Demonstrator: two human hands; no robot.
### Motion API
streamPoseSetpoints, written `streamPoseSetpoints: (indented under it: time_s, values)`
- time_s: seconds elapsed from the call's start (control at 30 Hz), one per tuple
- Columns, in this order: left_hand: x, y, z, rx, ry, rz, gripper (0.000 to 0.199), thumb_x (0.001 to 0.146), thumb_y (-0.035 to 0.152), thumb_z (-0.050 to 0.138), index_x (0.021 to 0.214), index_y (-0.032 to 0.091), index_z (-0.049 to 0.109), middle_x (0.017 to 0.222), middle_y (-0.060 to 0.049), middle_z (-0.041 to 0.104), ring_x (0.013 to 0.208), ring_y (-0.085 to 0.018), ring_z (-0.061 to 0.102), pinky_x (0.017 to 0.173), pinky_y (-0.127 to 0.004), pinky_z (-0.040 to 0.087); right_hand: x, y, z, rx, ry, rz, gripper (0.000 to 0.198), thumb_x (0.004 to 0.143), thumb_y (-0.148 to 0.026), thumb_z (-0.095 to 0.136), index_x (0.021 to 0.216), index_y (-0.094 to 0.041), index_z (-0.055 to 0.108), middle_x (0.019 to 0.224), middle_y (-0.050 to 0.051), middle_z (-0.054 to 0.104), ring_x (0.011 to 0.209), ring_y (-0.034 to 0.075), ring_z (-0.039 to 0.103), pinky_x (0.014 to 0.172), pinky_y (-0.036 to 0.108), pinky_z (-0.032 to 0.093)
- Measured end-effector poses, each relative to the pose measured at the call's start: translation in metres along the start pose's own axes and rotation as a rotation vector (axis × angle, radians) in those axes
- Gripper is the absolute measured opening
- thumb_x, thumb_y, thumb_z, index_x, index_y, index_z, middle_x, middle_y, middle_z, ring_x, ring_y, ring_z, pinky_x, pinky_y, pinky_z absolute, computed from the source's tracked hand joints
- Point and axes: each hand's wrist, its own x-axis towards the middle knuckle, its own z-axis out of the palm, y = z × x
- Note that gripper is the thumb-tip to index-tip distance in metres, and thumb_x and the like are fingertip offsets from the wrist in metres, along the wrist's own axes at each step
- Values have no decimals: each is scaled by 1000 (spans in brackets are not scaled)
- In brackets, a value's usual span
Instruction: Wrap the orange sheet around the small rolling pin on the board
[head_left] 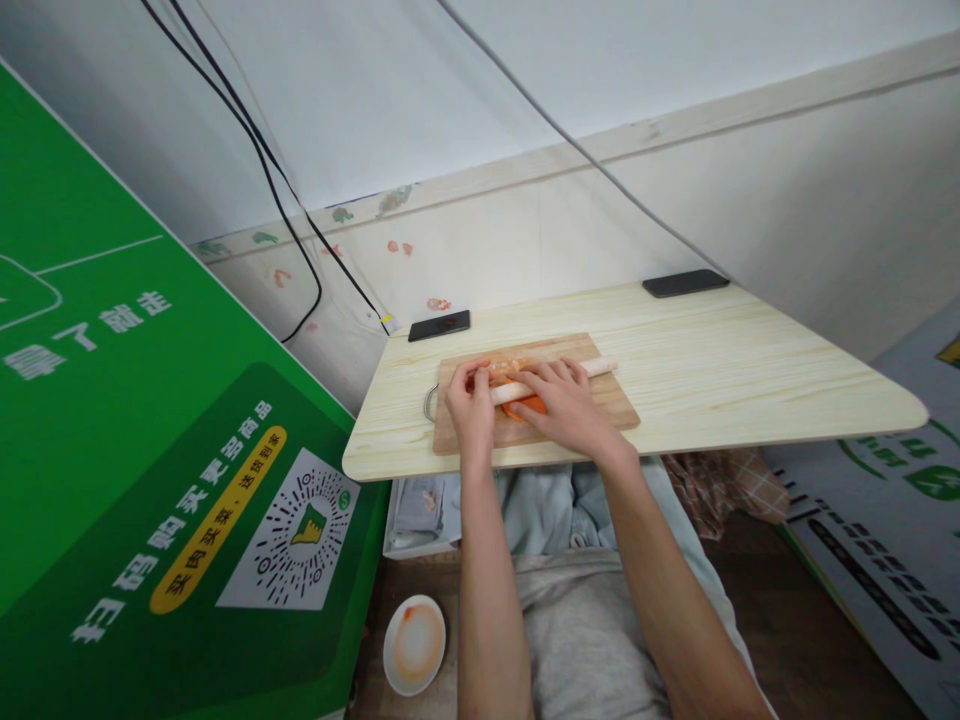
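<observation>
A pale wooden rolling pin [602,366] lies slantwise over a wooden cutting board [615,405]. Beneath it is a flat orange piece that looks like dough [517,411], partly covered by my hands. My left hand [472,395] is closed, its fingers curled at the pin's left end; the fingertips are partly hidden. My right hand [562,400] lies across the pin, fingers over the far side and thumb on the near side. Behind the pin, between my hands, shows a crumpled, translucent, shiny film-like patch [510,368].
Two dark phones stand out at the table's back edge, one at left [439,325], one at right [685,283]. A green printed panel [90,400] borders the left side. Below are a white stained plate [415,645] and a white box [421,515]. Cables hang along the wall.
</observation>
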Motion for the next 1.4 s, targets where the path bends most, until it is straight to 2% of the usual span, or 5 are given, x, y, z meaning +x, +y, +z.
streamPoseSetpoints:
  time_s: [0.4,0.7,1.4]
  values:
    - [1,-3,0,24,-3,2,17,93,27,63,94,20,79,97,-6,80,92,-21,74,85,-32,60,0,-2,-1,-7,8,19,42,109,-41,63,147,-26,73,146,14,73,142,35,59,131,58,29]
    - [0,1,1,-33,6,-36,15,90,25,65,94,20,78,89,-3,78,82,-18,72,80,-30,59,0,-3,-2,1,14,21,41,109,-41,63,146,-25,74,145,15,73,141,36,59,130,58,30]
    - [0,2,1,-12,5,-29,16,92,26,63,94,20,78,91,-4,79,84,-18,73,82,-29,61,-1,0,0,14,24,0,43,109,-40,58,147,-26,73,147,15,72,142,36,58,130,60,29]
